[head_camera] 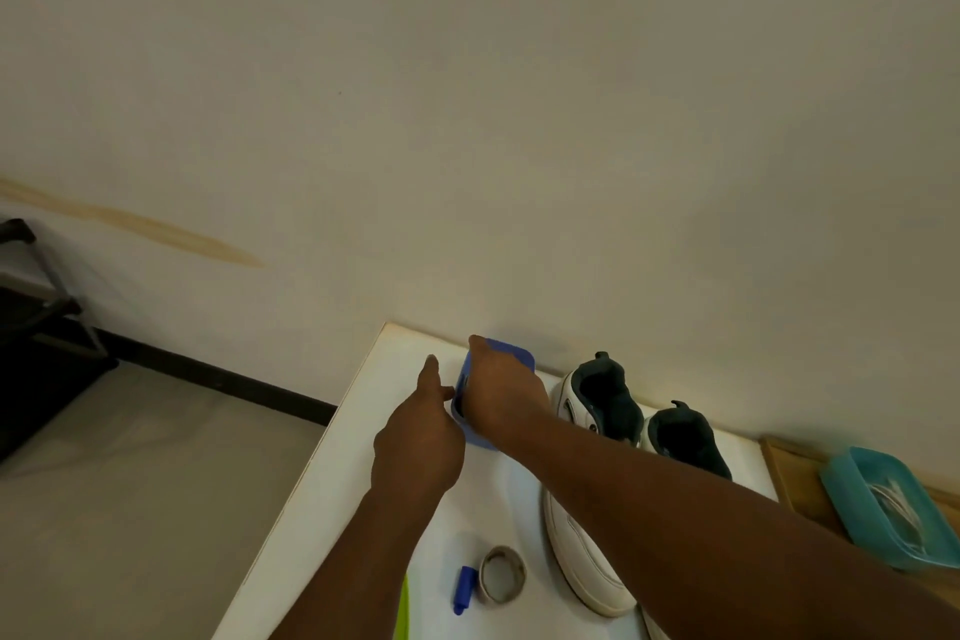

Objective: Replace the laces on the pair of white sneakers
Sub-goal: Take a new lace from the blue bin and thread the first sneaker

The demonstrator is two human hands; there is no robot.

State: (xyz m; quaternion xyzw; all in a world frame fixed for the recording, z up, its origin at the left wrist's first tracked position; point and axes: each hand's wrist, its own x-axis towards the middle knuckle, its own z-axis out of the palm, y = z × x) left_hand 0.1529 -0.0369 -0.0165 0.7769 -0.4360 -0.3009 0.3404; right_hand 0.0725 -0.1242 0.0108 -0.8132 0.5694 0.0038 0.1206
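A pair of white sneakers with dark linings stands by the wall, the left sneaker (pixel 584 525) and the right sneaker (pixel 685 442) side by side; no laces show on them. A small blue bin (pixel 511 351) sits at the table's back edge. My right hand (pixel 501 395) lies over the bin with its fingers curled over the left rim, hiding the inside. My left hand (pixel 421 437) is beside the bin, index finger straight and thumb touching the bin's left wall.
A teal tray (pixel 852 509) holding white laces rests on a wooden board (pixel 784 468) at the right. A tape roll (pixel 501 574), a blue marker (pixel 464 587) and a yellow-green item (pixel 402 608) lie near the white table's (pixel 332 499) front. The wall is close behind.
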